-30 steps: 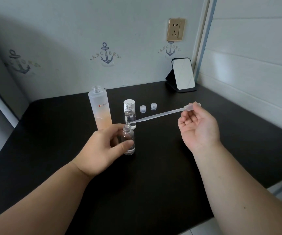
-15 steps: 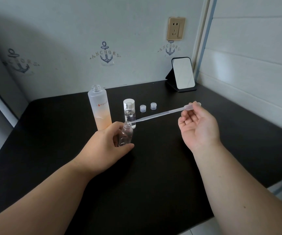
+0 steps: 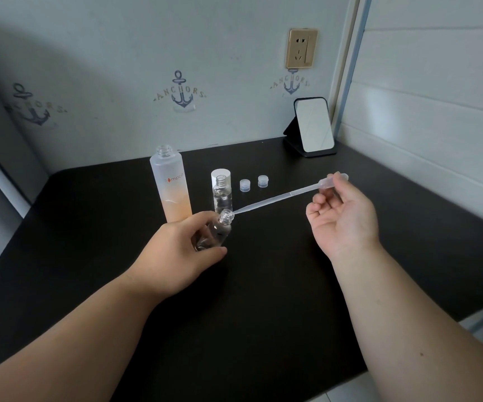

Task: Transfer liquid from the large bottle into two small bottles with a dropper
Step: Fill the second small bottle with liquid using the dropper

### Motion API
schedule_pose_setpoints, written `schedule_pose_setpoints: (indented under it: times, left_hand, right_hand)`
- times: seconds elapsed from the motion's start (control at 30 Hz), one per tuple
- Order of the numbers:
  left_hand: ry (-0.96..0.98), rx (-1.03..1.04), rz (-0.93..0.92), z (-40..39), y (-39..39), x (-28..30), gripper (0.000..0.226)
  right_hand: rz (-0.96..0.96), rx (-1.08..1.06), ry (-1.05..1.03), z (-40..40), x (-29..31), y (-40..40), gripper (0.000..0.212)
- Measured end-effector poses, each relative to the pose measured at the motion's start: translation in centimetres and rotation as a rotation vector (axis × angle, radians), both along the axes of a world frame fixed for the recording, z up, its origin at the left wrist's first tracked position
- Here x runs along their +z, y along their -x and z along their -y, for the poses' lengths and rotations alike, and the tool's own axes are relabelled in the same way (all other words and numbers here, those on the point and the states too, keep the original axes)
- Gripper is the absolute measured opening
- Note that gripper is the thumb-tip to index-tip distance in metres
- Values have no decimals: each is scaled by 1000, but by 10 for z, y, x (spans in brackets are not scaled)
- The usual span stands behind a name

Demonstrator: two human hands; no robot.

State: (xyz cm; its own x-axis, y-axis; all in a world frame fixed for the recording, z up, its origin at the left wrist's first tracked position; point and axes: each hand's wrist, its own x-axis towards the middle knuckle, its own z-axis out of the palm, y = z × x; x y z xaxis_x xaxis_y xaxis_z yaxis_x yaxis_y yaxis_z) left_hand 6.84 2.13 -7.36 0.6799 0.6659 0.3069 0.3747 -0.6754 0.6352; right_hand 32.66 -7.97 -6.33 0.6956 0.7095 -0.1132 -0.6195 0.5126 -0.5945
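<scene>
My left hand grips a small clear bottle, lifted off the table and tilted with its open mouth toward the right. My right hand pinches the bulb of a long clear plastic dropper; its tip sits at the tilted bottle's mouth. The large frosted bottle, uncapped and with orange liquid in its lower part, stands just behind my left hand. A second small clear bottle, open, stands to its right.
A white cap stands behind the second small bottle, and two small clear caps lie to its right. A small mirror leans on its stand at the black table's back right corner, near the wall.
My left hand has lifted the small bottle off the table and tilted its mouth toward the dropper tip. The right hand and dropper have barely moved.
</scene>
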Motion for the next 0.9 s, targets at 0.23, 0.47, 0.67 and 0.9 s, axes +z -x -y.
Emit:
schedule_pose_setpoints:
  times: [0.23,0.47,0.67,0.9]
  left_hand:
    - [10,-22,21,3,1,3,39]
    - [5,-34,23,4,1,5,41]
    - [0,-32,30,3,1,5,42]
    - [-18,-25,31,4,1,4,41]
  right_hand:
    - [24,31,1,1,-1,0,23]
    - [28,42,-13,1,-1,0,27]
    - [68,27,-11,1,-1,0,32]
    - [77,15,28,1,-2,-1,36]
